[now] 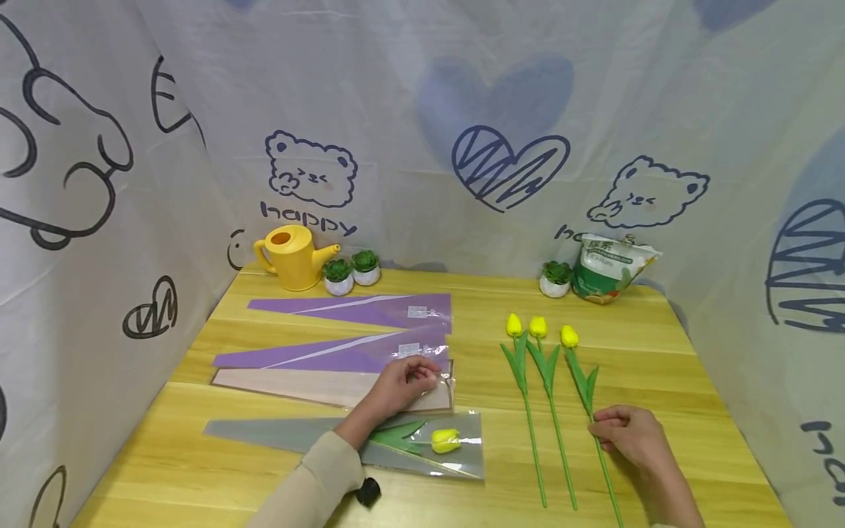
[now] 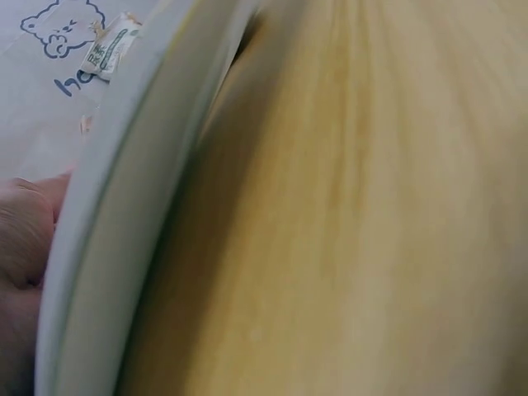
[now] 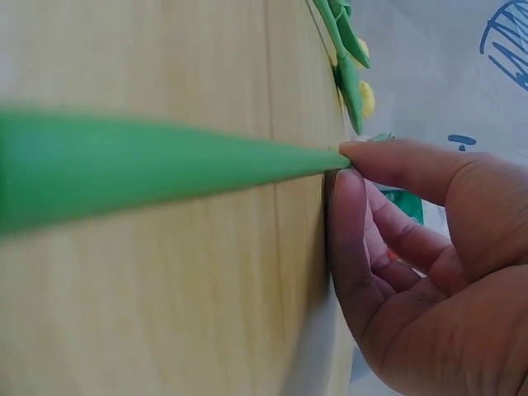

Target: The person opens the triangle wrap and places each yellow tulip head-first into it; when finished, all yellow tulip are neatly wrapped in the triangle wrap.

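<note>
My right hand [image 1: 630,438] pinches the green stem of a yellow artificial tulip [image 1: 569,337] between thumb and fingertips. In the right wrist view that stem [image 3: 165,165] runs close across the camera to the fingertips. Two more yellow tulips [image 1: 538,327] lie to its left, stems toward me. My left hand [image 1: 404,385], fingers loosely curled, is over the wide end of a pale pink flower sleeve [image 1: 297,386]; no held thing shows. Beneath my left forearm, a grey clear-fronted sleeve [image 1: 264,431] contains another yellow tulip [image 1: 445,441]. A pale edge hides most of the left hand in its wrist view.
Two purple flower sleeves [image 1: 356,308] lie farther back. Along the rear stand a yellow watering can [image 1: 295,257], small potted succulents [image 1: 366,268] and a green-white bag [image 1: 607,270]. A small black object [image 1: 368,492] lies near my left cuff. Printed cloth hangs around the wooden table [image 1: 488,469].
</note>
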The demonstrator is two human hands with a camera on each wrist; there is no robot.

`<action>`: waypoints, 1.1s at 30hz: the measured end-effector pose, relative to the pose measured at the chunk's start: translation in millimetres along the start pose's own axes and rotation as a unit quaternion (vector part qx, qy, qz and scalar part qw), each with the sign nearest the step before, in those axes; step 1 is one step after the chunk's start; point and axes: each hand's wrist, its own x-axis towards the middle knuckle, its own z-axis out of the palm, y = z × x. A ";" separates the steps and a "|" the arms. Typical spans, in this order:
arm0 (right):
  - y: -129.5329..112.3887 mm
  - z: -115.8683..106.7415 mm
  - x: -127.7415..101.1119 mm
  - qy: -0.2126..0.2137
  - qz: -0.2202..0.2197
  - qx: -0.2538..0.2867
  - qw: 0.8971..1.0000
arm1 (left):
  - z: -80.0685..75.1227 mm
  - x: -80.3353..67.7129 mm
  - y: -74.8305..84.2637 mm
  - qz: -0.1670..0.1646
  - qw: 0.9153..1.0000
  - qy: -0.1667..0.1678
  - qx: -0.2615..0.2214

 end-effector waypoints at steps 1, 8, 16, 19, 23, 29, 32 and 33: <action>-1.0 0.1 0.0 0.004 -0.001 -0.001 1.000 | -0.1 0.2 -0.1 0.000 1.000 0.000 0.002; -5.4 -0.8 -1.9 0.028 -0.012 -0.005 1.000 | 0.0 0.3 -2.6 -0.005 1.000 -0.003 0.015; -18.6 -7.6 -10.3 0.058 -0.013 0.044 0.997 | 0.1 -0.3 -1.5 -0.006 1.000 0.000 0.012; -25.3 -9.5 -13.6 0.067 -0.019 0.078 0.995 | 0.1 -0.3 -2.2 -0.006 1.000 0.002 0.010; -32.8 -10.0 -17.0 0.077 -0.017 0.118 0.990 | -0.5 -0.2 -1.7 -0.002 1.000 0.006 0.011; -43.8 -7.1 -20.0 0.093 -0.034 0.152 0.983 | -1.4 0.6 1.0 0.003 1.000 0.006 0.012; -50.4 -5.2 -21.9 0.105 -0.041 0.173 0.979 | -1.5 1.4 2.3 0.009 1.000 0.000 0.014; -52.2 -4.9 -22.6 0.109 -0.044 0.183 0.976 | -1.3 1.8 2.5 0.013 1.000 -0.001 0.014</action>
